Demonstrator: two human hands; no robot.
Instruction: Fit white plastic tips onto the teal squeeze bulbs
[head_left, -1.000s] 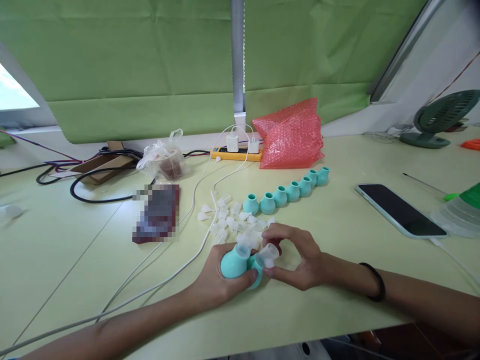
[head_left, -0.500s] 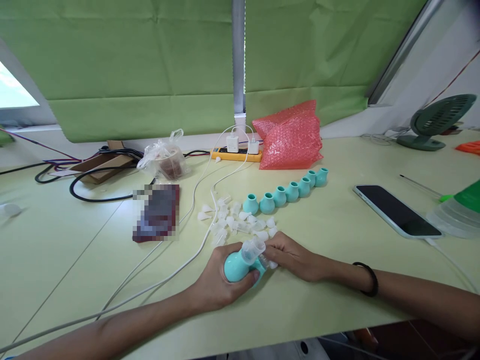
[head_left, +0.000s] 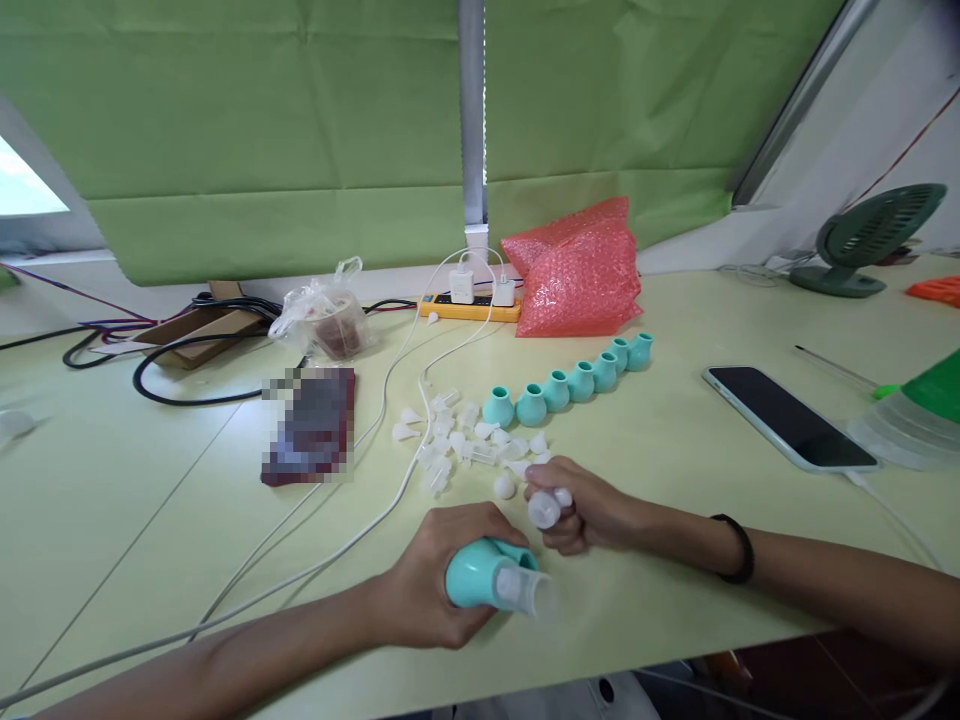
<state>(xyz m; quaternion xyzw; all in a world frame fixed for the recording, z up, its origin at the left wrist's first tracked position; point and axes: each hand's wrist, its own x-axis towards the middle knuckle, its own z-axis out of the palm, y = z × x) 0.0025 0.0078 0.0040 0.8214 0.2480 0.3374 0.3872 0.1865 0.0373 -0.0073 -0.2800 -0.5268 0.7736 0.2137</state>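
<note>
My left hand [head_left: 431,580] is wrapped round a glossy teal bulb-shaped cup [head_left: 472,573], with a second teal one partly showing behind it. A clear plastic tube [head_left: 525,592] sits in the neck of the front bulb, its open end toward the right. Just right of it, my right hand [head_left: 589,510] is closed on a translucent plastic tube [head_left: 545,508], held apart from the bulb. A smaller white piece shows beside that tube in the fingers. Beyond both hands lies a loose pile of translucent plastic pieces [head_left: 480,452], and one white rounded piece [head_left: 505,486] rests nearer me.
Several teal bulb cups [head_left: 581,382] stand in a diagonal row behind the pile. A white cable [head_left: 401,490] crosses the table on the left, past a dark pixelated item [head_left: 311,430]. On the right lies a phone [head_left: 791,418]; red bubble wrap [head_left: 577,275] is at the back.
My left hand has tipped the teal bulb so its tube swings from pointing up to pointing right and down. My right hand has drawn away from the bulb, with a translucent tube now visible in it.
</note>
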